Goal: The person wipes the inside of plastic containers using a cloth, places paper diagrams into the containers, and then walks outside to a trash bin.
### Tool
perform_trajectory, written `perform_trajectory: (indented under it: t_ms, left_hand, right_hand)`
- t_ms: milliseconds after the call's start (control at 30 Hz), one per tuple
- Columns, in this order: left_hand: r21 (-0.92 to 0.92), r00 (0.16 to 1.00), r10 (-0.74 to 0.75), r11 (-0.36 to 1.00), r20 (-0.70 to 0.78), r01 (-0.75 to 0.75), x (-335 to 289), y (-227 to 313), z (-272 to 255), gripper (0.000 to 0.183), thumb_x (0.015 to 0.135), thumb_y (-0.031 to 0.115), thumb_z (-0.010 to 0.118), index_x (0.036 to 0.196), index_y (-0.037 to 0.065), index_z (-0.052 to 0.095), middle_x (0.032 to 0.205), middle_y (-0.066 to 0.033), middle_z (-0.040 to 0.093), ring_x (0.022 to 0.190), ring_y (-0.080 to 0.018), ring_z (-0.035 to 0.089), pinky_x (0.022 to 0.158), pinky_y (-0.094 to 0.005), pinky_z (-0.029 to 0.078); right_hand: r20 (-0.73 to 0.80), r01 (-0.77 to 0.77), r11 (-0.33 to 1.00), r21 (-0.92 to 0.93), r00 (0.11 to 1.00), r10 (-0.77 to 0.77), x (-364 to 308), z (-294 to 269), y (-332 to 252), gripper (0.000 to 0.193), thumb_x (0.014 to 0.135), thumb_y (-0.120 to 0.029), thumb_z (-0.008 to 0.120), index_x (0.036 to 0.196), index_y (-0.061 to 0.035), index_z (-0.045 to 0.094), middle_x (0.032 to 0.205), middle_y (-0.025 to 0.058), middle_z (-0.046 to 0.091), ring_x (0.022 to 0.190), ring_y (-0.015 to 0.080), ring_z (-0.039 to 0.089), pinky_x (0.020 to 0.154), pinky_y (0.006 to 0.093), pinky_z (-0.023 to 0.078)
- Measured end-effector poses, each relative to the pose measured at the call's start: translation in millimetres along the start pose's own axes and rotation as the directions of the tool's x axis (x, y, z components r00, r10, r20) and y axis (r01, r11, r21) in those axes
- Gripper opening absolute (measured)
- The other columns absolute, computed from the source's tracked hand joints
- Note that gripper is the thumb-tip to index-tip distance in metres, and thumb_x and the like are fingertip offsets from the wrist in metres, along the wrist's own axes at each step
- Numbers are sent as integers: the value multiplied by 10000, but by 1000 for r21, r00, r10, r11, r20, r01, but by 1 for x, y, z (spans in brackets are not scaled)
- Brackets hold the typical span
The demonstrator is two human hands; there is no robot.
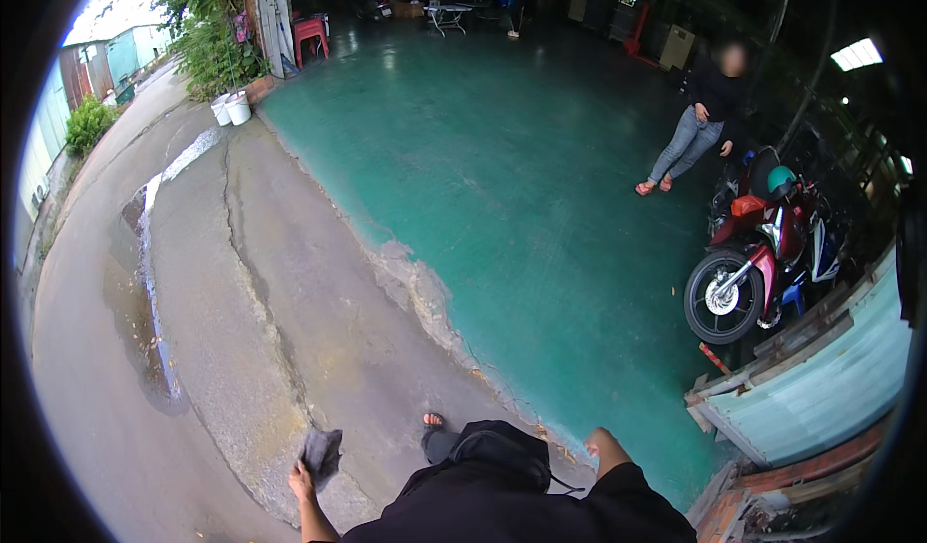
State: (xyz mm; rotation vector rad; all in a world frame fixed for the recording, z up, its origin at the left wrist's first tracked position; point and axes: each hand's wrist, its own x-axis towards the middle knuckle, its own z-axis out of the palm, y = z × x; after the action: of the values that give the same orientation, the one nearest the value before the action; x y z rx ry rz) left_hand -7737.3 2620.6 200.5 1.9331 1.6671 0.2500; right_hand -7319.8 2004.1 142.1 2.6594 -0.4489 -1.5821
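My left hand [301, 482] is closed on a crumpled dark grey cloth [324, 453], which hangs out over the concrete on my left side. Bent at the elbow, my right arm is beside my body, and the right hand [595, 444] shows only in a small part near the edge of the green floor. Its fingers are too small and hidden to make out. Below me are my black clothing [521, 500] and one foot in a dark sandal [433, 419].
A cracked concrete lip [415, 287] borders the green floor [502, 195]. On the right are a red motorcycle [753, 273] and a pale panel [811, 379]; a person [710, 109] stands behind them. White buckets [232, 109], a red stool [310, 36] and a puddle [150, 302] lie left.
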Motion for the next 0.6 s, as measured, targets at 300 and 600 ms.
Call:
perform_trajectory:
  t_ms: [300, 600]
  left_hand:
    - [389, 772, -542, 824, 332, 412, 129, -26, 20, 444, 837, 411, 455, 996, 30, 618, 927, -235, 612, 914, -373, 582, 794, -425, 450]
    - [290, 882, -328, 928, 338, 234, 517, 138, -4, 420, 811, 397, 467, 1006, 61, 628, 957, -218, 615, 945, -351, 583, 824, -421, 449]
  right_hand:
    - [-287, 881, 442, -169, 385, -877, -198, -193, -658, 208, 791, -247, 541, 969, -160, 605, 989, 83, 622, 959, 278, 573, 789, 395, 458]
    - [-86, 746, 605, -277, 608, -789, -154, -218, -895, 254, 774, -239, 564, 993, -119, 613, 1003, 93, 626, 949, 254, 585, 802, 367, 460]
